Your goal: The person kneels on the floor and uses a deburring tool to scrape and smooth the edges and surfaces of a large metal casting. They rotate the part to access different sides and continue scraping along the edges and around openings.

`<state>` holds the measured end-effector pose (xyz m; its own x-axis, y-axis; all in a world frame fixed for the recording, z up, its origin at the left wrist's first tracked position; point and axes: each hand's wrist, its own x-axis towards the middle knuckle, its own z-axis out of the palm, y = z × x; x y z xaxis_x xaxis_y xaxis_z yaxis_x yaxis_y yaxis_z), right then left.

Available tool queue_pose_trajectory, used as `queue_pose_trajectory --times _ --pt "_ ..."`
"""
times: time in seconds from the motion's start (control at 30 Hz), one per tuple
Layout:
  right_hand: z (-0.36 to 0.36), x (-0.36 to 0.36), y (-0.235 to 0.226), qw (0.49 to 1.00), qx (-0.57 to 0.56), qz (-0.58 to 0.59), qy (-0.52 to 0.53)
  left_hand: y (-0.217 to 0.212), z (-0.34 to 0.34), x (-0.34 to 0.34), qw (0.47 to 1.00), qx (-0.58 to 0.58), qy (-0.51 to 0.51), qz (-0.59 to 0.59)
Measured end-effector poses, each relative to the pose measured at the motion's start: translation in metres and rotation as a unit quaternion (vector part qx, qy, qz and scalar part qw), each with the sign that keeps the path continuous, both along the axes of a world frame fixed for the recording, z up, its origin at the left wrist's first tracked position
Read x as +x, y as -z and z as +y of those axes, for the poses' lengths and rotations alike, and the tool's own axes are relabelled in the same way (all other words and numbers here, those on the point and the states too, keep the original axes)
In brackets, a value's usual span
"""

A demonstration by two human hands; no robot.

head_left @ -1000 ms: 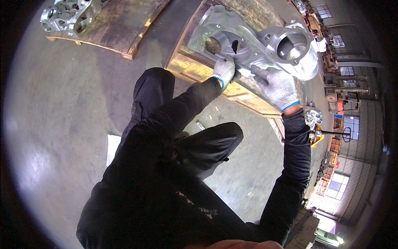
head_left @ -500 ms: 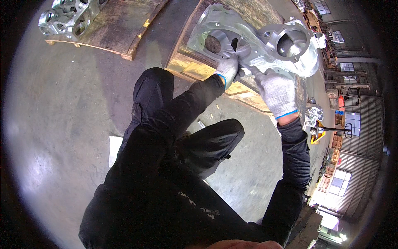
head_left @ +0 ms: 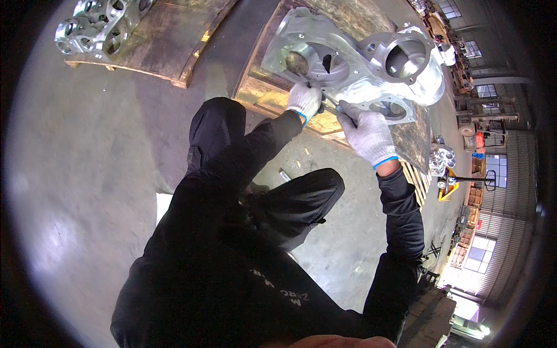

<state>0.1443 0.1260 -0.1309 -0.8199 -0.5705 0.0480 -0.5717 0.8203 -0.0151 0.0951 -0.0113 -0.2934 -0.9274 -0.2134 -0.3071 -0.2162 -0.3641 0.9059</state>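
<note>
1. Metal part: sits just beyond both hands, its near edge right at the fingertips and its bulk spreading away and to the right.
2. Left hand: fingers bent in at the part's near edge, below the big pocket. Whether they are clamped on anything, cannot tell.
3. Right hand: to the right of the left one, well apart from it at the wrist, nearer at the fingertips. Thumb and forefinger point at the part's edge; whether they pinch, cannot tell.
4. Narrow dark strip in the gap between the hands; too small to make out.
5. Part's make: bare silvery metal, smooth and bright, rounded walls. Wide pocket beyond the left hand; round, thick-rimmed opening up and right of the right hand; flat holed plate beside that hand's fingers.
6. Both hands in pale knitted gloves, blue at the cuffs.
7. Wooden crate under the part: stained, scuffed top, yellowish side below the left hand.
8. Far left of the left hand: worn wooden pallet bearing more silvery metal pieces, full of round holes.
9. Below the hands: grey, smooth floor.
</note>
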Motion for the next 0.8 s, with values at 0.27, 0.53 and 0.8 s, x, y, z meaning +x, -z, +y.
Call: queue_pose_trajectory --times 0.27,0.53,0.8 --pt "-0.006 0.005 0.003 0.999 0.028 0.037 0.015 0.002 0.009 -0.021 0.995 0.089 0.035 0.0" --pt "0.007 -0.013 -0.03 0.975 0.153 0.14 -0.085 -0.017 0.029 0.0 0.957 0.289 0.0 0.03" --pt "0.009 -0.029 -0.016 0.973 0.078 0.119 -0.179 -0.001 0.02 -0.009 0.929 0.34 -0.142 0.023"
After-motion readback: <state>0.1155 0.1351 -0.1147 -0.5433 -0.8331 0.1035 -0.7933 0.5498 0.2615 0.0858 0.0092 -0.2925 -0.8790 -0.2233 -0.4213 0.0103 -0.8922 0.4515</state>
